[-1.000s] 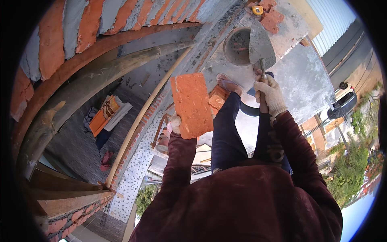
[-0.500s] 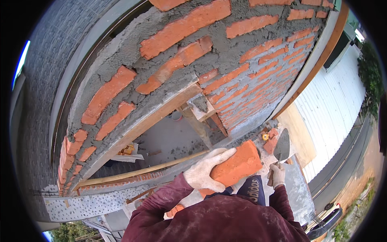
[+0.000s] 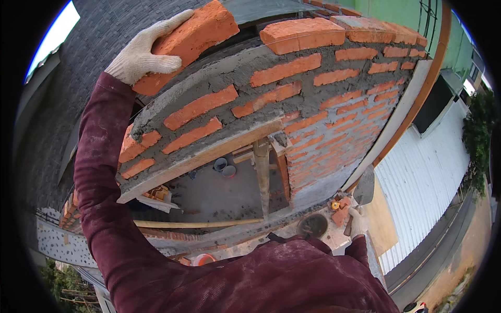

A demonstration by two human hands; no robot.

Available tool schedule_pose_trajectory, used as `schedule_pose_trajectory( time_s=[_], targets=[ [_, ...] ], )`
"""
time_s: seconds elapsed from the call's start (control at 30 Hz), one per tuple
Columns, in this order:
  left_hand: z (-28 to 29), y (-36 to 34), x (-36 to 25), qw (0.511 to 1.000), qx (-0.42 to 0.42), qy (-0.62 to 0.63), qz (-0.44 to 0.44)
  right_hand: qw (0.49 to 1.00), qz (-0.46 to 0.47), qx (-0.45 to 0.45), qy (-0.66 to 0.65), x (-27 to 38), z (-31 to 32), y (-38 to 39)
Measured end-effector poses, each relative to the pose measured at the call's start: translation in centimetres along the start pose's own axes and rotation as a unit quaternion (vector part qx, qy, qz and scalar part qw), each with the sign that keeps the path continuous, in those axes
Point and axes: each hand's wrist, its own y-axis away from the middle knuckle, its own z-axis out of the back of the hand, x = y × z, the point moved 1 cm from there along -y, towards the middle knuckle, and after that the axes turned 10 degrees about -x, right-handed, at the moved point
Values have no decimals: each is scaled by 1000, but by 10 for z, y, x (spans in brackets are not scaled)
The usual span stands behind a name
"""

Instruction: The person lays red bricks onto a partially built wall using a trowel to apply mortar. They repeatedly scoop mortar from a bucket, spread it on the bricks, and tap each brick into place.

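My left hand [image 3: 140, 58], in a pale knit glove, grips an orange-red brick [image 3: 198, 37] from its left end. The brick is held tilted over the top of the brick wall [image 3: 282, 70], near a grey mortar bed [image 3: 211, 74]; whether it touches the mortar I cannot tell. To the right of that bed, laid bricks [image 3: 305, 35] form the top course, with a thin string line along them. Low on the right, my gloved right hand [image 3: 358, 221] is closed on the handle of a trowel [image 3: 365, 188], its pointed blade upward and grey with mortar.
Below the wall's timber lintel [image 3: 203, 159] is an opening with a wooden prop [image 3: 262, 177] and buckets [image 3: 221, 164] inside. A round mortar container [image 3: 312, 225] and loose bricks [image 3: 341, 209] are near my right hand. A white corrugated roof [image 3: 422, 167] lies beyond the wall's right edge.
My left hand has carried the brick from in front of my body up and left to the wall top. The view has shifted upward along the wall; my right hand still holds the trowel low.
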Motion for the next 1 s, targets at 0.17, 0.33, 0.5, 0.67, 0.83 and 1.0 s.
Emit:
schedule_pose_trajectory(
  time_s=[0.17,0.33,0.5,0.67,0.83,1.0],
  targets=[
    [-37,-35,24,997,59,12,46,1000,-19,-14,-6,-49,33,-10],
    [-62,-41,28,991,108,62,53,995,-74,-48,-42,-41,77,27],
    [-67,-38,32,988,138,55,50,995,-69,-63,-34,-49,91,34],
    [-72,-32,42,988,139,46,42,996,-76,-34,-14,-45,82,28],
    [-80,-37,34,985,164,34,50,997,-73,-2,5,-18,59,24],
    [-72,-37,44,983,178,-45,15,997,44,59,3,46,18,21]
  ],
)
